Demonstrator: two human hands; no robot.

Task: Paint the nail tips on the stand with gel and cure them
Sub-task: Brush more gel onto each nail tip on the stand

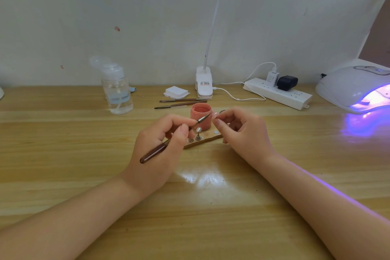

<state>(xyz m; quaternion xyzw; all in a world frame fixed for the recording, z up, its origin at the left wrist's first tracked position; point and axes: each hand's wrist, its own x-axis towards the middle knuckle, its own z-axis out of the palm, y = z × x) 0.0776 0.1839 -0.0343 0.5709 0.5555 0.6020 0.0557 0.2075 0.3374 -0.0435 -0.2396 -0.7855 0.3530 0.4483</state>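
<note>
My left hand (160,139) grips the brush (173,140), fingers curled round its dark handle, the long axis slanting up and away from me toward the gel jar (201,116). The bristle end sits right in front of that jar, pointing at the nail tip (215,116). My right hand (242,131) pinches that tip, or the little post it sits on, I can't tell which, just to the jar's right and lifted off the stand (202,141). So the tip lies a touch right of the bristles, nearly touching, and the left hand does the stroking. The tip looks pale pink and glossy, small and blurred. The stand lies on the tabletop just in front of the jar, two metal posts upright on it. Far right of the jar, the curing lamp (356,88) glows violet, ready for curing, I'd judge.
</note>
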